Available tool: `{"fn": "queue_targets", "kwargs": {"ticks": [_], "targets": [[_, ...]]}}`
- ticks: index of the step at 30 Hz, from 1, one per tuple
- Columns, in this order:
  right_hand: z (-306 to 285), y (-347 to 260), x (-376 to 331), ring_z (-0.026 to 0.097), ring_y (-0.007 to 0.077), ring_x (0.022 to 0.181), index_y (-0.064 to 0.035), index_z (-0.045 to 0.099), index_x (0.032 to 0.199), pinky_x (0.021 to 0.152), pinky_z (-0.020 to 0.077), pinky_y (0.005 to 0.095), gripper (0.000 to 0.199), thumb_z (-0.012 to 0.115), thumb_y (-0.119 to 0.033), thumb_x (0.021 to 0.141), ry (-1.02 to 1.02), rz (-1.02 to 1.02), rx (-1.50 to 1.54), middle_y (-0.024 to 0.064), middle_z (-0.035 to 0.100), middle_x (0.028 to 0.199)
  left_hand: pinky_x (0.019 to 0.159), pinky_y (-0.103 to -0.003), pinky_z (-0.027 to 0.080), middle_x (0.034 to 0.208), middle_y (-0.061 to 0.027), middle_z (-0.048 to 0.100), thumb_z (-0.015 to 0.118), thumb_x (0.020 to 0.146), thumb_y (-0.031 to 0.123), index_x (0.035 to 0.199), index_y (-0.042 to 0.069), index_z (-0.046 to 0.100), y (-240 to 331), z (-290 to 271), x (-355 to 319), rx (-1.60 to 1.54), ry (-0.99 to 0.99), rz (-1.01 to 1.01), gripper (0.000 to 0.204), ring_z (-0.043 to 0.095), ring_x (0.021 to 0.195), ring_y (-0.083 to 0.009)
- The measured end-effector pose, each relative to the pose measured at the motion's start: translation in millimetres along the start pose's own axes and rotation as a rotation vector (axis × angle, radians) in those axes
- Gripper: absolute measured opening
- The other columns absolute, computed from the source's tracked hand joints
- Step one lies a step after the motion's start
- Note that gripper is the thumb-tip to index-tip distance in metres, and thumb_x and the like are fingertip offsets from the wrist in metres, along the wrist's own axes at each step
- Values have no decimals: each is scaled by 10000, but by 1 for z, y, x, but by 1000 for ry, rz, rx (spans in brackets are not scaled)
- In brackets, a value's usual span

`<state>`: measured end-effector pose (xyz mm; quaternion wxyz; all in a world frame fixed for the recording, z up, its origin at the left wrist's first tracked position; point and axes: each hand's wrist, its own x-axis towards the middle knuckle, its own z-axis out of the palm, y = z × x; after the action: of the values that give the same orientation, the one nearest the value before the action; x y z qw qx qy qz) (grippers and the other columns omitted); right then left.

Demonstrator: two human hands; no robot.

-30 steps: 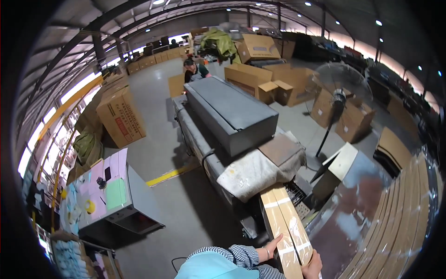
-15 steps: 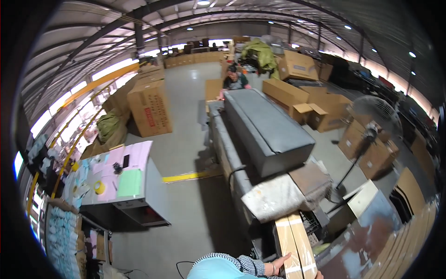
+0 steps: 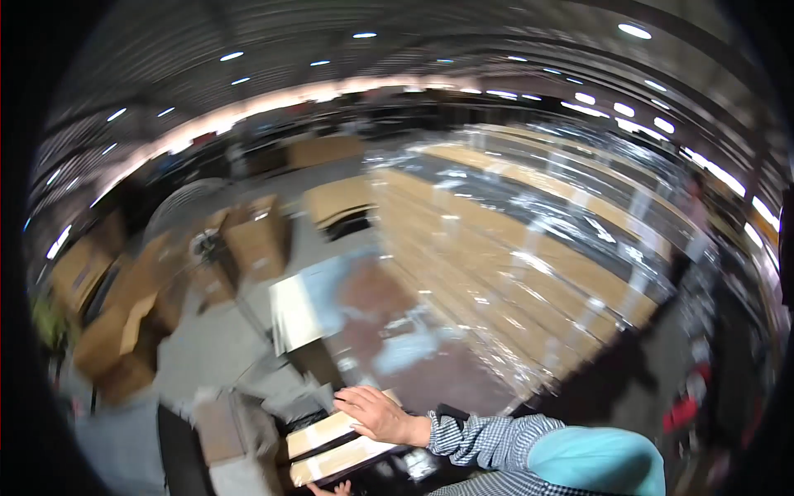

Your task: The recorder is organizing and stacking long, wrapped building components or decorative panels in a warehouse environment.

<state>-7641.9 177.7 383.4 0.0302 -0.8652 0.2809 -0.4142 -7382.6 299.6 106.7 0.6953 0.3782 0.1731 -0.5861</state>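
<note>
Boxes, long and flat (image 3: 331,431), are lying at the lower middle of the head view, one above the other and banded with pale tape, on what is appearing to be a dark ledge or stack. The blur is preventing a firmer reading of what is bearing them. The right hand (image 3: 382,415) is resting palm down on the near end of the upper box, fingers spread and flat, pressing rather than clasping. Of the left hand (image 3: 327,489) only fingertips are showing at the lower edge, just below the lower box; whether they are closing on anything cannot be told. A second ago both hands were holding one such box by its end, raised toward the camera; it is now sitting low and level under the palm, so in my judgement the box is being set down or steadied on the one beneath. A checked sleeve (image 3: 488,438) is running from the right hand toward the lower right. Beyond the hands a glossy brown tabletop (image 3: 430,364) is reflecting light, and past it a large stack of cartons wrapped in clear film (image 3: 513,273) is now filling the middle of the view, where earlier it was sitting at the right rim. The long grey machine and the pink table are no longer showing. Loose cartons (image 3: 256,240) are standing to the left on the grey floor (image 3: 198,347).
</note>
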Motion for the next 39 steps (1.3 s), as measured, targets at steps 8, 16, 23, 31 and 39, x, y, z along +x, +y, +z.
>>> {"fn": "queue_targets", "kwargs": {"ticks": [8,16,23,31,39], "targets": [[-424,-22,-85,598,359,1037,2,646,1082,882,503,422,388,739,-163,744,357,537,-1071,177,634,1081,887,-476,501,1300,-173,505,613,872,328,1456,110,298,-188,74,-4,649,-215,-348,698,545,1125,-317],[-520,-16,-175,573,314,930,-38,587,1053,833,489,428,350,705,-301,855,-20,797,-991,129,582,881,1059,-485,376,1411,-89,511,549,981,455,1415,180,430,-324,316,-201,681,-1024,-522,527,502,1274,-245],[-492,-2,-225,573,338,1037,25,563,1204,930,466,412,412,638,-259,916,-75,837,-837,197,612,1085,981,-513,440,1137,-51,639,640,934,457,1378,171,426,-326,387,-274,438,-1164,-696,570,655,1007,-205],[-395,9,-207,569,201,1033,0,518,1232,873,468,339,517,764,-194,821,125,1044,95,105,599,1102,1045,-466,448,1315,-88,607,612,957,428,1344,80,539,-306,350,-228,159,-985,-754,525,570,1202,-280],[-191,68,-280,499,438,1239,66,144,1502,1026,430,470,1141,847,-287,676,41,1081,-32,324,439,1369,1082,-487,417,1400,-126,547,499,984,519,1411,70,488,-316,186,-90,214,-748,-445,620,534,1257,-325]]}}
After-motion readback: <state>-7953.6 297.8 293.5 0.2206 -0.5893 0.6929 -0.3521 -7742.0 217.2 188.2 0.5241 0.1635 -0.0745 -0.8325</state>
